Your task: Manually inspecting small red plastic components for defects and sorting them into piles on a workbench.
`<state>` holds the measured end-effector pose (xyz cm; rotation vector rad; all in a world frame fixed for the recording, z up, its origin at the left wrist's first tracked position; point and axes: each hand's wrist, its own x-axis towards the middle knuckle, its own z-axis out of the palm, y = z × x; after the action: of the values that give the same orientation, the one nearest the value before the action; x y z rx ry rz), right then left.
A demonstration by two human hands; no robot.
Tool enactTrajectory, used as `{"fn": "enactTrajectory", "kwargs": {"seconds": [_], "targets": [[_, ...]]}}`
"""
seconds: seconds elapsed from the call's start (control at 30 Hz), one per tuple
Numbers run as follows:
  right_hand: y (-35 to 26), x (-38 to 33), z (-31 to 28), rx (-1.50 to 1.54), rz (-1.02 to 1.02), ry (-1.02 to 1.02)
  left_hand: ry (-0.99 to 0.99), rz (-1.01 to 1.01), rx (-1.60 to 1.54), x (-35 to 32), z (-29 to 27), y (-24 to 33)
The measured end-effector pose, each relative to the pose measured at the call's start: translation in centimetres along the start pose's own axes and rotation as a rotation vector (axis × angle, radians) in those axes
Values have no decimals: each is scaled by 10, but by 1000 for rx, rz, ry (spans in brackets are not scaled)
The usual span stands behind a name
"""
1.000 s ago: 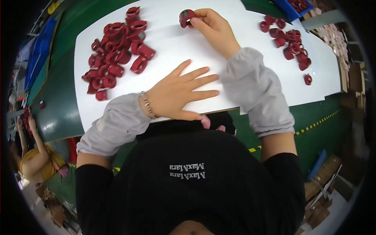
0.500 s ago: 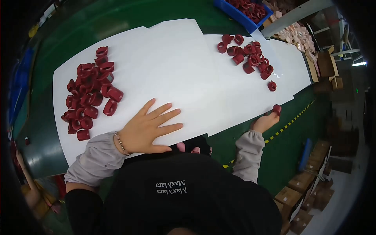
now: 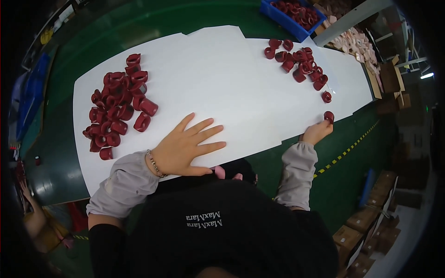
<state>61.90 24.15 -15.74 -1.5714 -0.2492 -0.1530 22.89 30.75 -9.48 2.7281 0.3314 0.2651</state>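
My left hand (image 3: 185,147) lies flat, fingers spread, on the white sheet (image 3: 208,78) near its front edge. It holds nothing. To its left is a heap of dark red ring-shaped pieces (image 3: 118,95), hollow and short. At the sheet's right front edge, my right hand (image 3: 318,132) pinches one dark red ring-shaped piece (image 3: 328,116) between thumb and fingers. Just beyond it sits a single loose piece (image 3: 327,97), apart from the held one. A second, looser group of the same pieces (image 3: 300,65) lies farther back on the right.
Beyond the sheet's far right stands a blue bin (image 3: 301,32) full of red pieces. Pale pink pieces (image 3: 352,39) are heaped beside a grey post (image 3: 354,22). Cardboard boxes (image 3: 364,217) line the right side. Another person's arm (image 3: 34,208) shows at lower left.
My right hand has moved a little away from me with its piece, closer to the loose one. The whole view has shifted slightly; my left hand stays flat on the sheet.
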Motion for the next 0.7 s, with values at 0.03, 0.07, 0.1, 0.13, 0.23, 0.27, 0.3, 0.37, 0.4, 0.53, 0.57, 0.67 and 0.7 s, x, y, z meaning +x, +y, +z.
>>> {"fn": "enactTrajectory", "kwargs": {"seconds": [0.03, 0.07, 0.1, 0.13, 0.23, 0.27, 0.3, 0.37, 0.4, 0.53, 0.57, 0.67, 0.7], "targets": [[2, 1, -2, -11, -47, 31, 5, 8, -7, 0, 0, 0], [3, 5, -5, -10, -46, 30, 13, 11, -11, 0, 0, -1], [5, 14, -8, -15, -89, 55, 15, 3, -7, -2, 0, -1], [6, 21, -11, -19, -132, 78, 18, 8, -31, -2, 1, -1], [-36, 20, -5, 61, -268, -34, 63, 4, -40, -8, 0, -4], [-56, 11, 3, 64, -304, -63, 96, 30, -33, -8, 0, -6], [-69, 2, 13, 79, -301, -82, 102, 9, -22, -4, -1, -13], [-89, -20, 38, 216, -222, -568, 109, 28, -439, 11, -2, -35], [-103, -47, 54, 223, -171, -780, 118, -7, -423, 16, -2, -41], [-124, -143, 121, 426, -9, -1379, 548, -513, -1389, 33, -14, -60], [-120, -159, 139, 461, -74, -1397, 706, -584, -1666, 36, -18, -63], [-117, -183, 168, 329, -632, -1443, 954, -516, -1427, 36, -14, -78], [-114, -189, 167, 308, -591, -1428, 977, -503, -1475, 34, -13, -80]]}}
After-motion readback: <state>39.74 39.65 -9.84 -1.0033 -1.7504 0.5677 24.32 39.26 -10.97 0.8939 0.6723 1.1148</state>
